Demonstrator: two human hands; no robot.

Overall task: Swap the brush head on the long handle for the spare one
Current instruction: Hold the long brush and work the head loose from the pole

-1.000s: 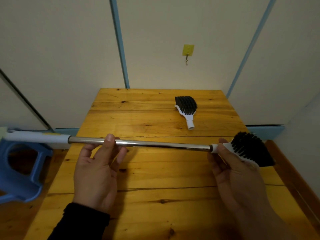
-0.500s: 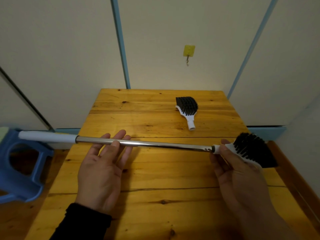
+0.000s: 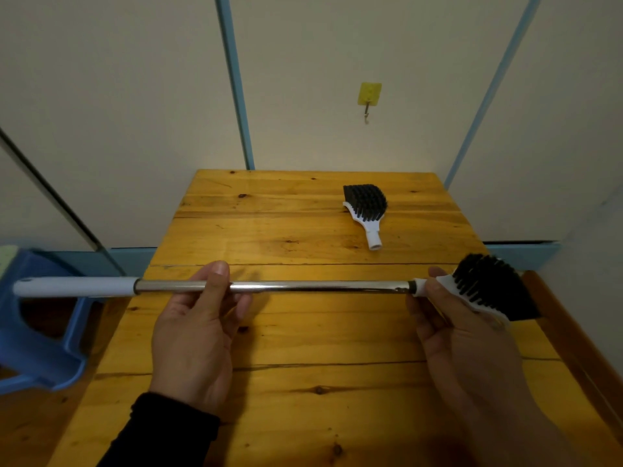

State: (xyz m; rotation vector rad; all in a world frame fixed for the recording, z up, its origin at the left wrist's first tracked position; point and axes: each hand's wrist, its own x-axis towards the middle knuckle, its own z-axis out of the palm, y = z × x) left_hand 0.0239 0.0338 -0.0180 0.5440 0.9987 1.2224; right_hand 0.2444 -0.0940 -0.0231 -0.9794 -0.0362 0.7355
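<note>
1. Two hands hold the brush level above the surface [image 3: 303, 237]. The left hand [image 3: 199, 328] wraps the metal shaft of the long handle [image 3: 303, 287] at centre frame, thumb over the top. The right hand [image 3: 451, 328] pinches the white neck of the fitted brush head [image 3: 488, 288] at right of frame, thumb on the collar.
2. Risk: the left-hand grip sits mid-shaft, far from the joint. If the head is stiff, a twist may let the smooth metal spin in the fingers.
3. Risk: a sudden release could fling the head or swing the handle's white end [image 3: 74, 286] into the blue stool [image 3: 37, 335] at left.
4. Risk: whether the joint is threaded or push-fit cannot be told; forcing it the wrong way may crack the collar.
5. Fitted head: black bristles, white fan-shaped back, still seated on the shaft.
6. Spare brush head [image 3: 365, 210] lies upper right on the surface, bristles up, socket towards the camera, well apart from both hands.
</note>
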